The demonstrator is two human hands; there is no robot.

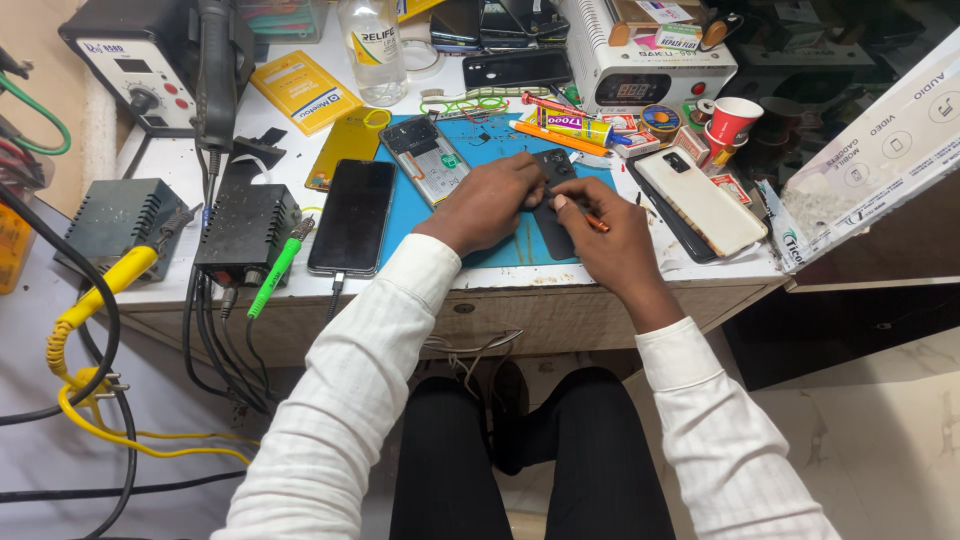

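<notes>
A black phone back cover (553, 235) lies on the blue work mat (420, 225) near the desk's front edge. My left hand (487, 203) rests on its upper part, fingers pressing it down. My right hand (612, 243) holds a thin orange-handled tool (595, 222) whose tip touches the cover close to my left fingertips. An opened phone (427, 157) with bare insides lies on the mat to the left of my hands.
A black phone (352, 215) on a cable lies at the mat's left edge, and a white phone (702, 200) to the right. Glue tube (570, 125), red paper cup (732, 120), clear bottle (372, 40), soldering station (135, 65) and black boxes (245, 232) crowd the desk.
</notes>
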